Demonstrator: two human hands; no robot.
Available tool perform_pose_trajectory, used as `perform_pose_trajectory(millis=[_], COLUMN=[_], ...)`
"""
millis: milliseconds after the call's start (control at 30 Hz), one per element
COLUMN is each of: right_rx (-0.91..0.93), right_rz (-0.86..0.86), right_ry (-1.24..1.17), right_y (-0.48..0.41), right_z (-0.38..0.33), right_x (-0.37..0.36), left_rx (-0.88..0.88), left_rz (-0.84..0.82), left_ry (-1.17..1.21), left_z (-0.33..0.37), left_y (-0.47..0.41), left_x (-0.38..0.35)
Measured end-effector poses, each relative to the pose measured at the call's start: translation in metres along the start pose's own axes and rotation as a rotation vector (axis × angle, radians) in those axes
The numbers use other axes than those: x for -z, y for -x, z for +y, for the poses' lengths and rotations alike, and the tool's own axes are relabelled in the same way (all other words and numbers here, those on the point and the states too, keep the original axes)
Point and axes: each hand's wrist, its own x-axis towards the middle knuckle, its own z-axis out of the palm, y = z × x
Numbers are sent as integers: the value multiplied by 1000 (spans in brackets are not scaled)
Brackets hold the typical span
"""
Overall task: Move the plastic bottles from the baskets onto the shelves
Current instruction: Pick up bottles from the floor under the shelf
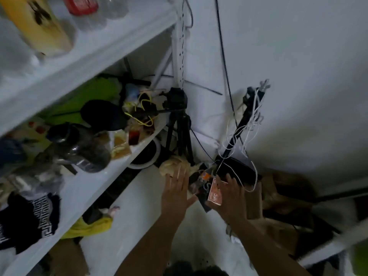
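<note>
Left hand (pixel 176 189) spread flat, right hand (pixel 229 198) curled around orange-labelled clear plastic bottle (pixel 214 193), right of white metal shelving (pixel 85 186)

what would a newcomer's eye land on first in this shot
Two bare hands reach down into the corner clutter at bottom centre: the left hand straight-fingered by a crumpled pale bag, the right hand against an orange-labelled item. Just above them stands a black tripod with loose white cords to its right. On the left, white shelves run diagonally, crowded, with a yellow container on top.
</note>
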Motion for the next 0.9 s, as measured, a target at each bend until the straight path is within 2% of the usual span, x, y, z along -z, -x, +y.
perform_pose_trajectory(millis=[133,267,367,433,533,767,900], right_rx=[-14,-24,-114,-173,-283,-615,-661], right_rz=[1,-22,-27,-54,64,79,-92], right_ry=[-93,-145,-140,-160,-298,-938,-1193], right_y=[-56,-137,-183,-194,-211,-242,-262], right_z=[44,127,166,157,150,149,150], right_x=[-117,-275,-351,-352,-365,-388,-398], left_rx=[25,35,35,-4,-26,-28,37], left_rz=[-97,-37,8,22,-36,-28,10], left_ry=[24,8,10,3,54,29,80], left_z=[-13,-35,-36,-32,-29,-50,-48], left_y=[-29,-69,-104,-123,-142,-140,-153], left_x=[-128,-256,-330,-366,-395,-438,-447])
